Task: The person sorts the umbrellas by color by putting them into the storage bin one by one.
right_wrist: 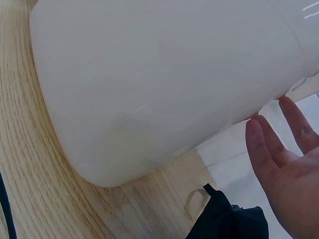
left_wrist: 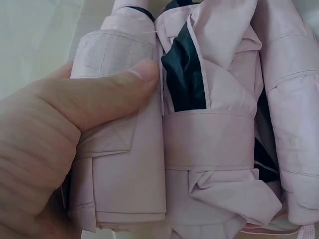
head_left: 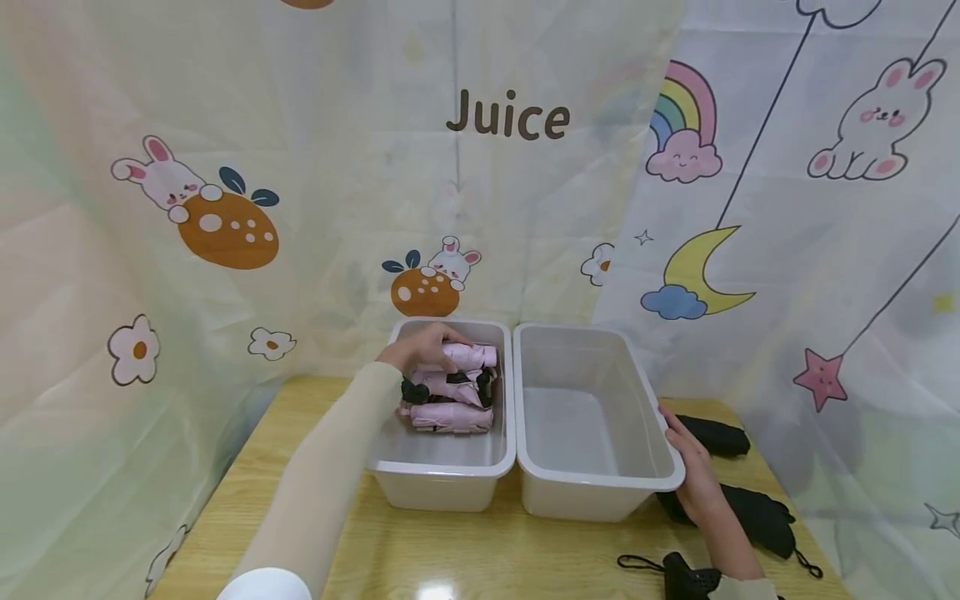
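Inside the left white bin (head_left: 442,469), three folded pink umbrellas lie in a row. My left hand (head_left: 427,348) grips the farthest pink umbrella (head_left: 474,357), its thumb lying across the wrapped fabric. The middle pink umbrella (left_wrist: 209,139) shows dark lining where its folds gape; the nearest pink umbrella (head_left: 452,418) lies flat beside it. At the right white bin (head_left: 600,480), which has a bare floor, my right hand (head_left: 697,475) touches the right side of the rim with its fingers extended, as the right wrist view also shows.
Right of the bins, a folded black umbrella (head_left: 712,435) lies at the back, with another black umbrella (head_left: 761,518) nearer. A third black item with a wrist loop (head_left: 682,577) is at the front, partly behind my forearm. A printed curtain (head_left: 337,208) hangs behind the wooden table (head_left: 450,550).
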A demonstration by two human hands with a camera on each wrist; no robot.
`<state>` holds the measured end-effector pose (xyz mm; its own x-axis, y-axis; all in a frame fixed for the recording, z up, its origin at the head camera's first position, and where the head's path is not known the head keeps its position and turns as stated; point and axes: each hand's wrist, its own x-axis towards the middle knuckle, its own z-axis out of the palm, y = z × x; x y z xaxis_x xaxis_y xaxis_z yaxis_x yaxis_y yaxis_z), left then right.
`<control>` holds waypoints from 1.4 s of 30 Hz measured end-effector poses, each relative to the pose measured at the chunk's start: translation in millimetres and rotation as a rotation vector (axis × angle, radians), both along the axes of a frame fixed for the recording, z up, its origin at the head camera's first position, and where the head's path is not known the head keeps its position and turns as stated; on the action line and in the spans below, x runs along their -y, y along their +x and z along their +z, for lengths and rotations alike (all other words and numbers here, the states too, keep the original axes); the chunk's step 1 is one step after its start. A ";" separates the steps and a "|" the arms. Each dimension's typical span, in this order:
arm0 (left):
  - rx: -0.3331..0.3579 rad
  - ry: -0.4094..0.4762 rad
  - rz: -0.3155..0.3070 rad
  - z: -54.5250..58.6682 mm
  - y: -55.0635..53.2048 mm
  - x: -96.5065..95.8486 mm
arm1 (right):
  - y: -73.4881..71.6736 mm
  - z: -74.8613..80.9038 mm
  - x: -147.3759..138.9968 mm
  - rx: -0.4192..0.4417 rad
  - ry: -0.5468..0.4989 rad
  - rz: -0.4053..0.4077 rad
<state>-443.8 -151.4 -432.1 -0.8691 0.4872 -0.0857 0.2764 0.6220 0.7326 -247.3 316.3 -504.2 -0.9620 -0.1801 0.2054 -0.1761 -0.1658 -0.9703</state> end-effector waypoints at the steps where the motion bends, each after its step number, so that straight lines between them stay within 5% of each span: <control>1: 0.009 0.008 0.004 -0.4 0.7 0.3 | 0.5 -0.3 0.8 -0.003 -0.001 0.001; 15: -0.132 -0.078 -0.020 2.9 9.6 0.0 | 7.9 2.1 3.4 -0.026 -0.041 0.025; 20: -0.086 -0.021 0.006 15.9 17.0 -2.0 | 7.5 2.7 2.8 -0.027 -0.062 0.032; 23: -0.090 -0.061 0.018 26.0 22.2 1.1 | 6.1 2.6 3.6 -0.018 -0.056 0.025; 27: -0.131 -0.116 -0.058 42.4 31.0 9.0 | 4.4 2.2 5.4 -0.003 -0.048 0.014; 31: -0.152 -0.110 -0.112 61.2 46.1 18.6 | 2.7 2.2 4.8 -0.002 -0.060 0.009; 35: -0.161 -0.106 -0.086 72.3 68.5 35.6 | 1.2 0.5 1.6 0.003 -0.075 0.011; 42: -0.266 -0.146 0.012 67.6 121.0 78.7 | 0.1 -3.5 1.8 0.004 -0.097 0.016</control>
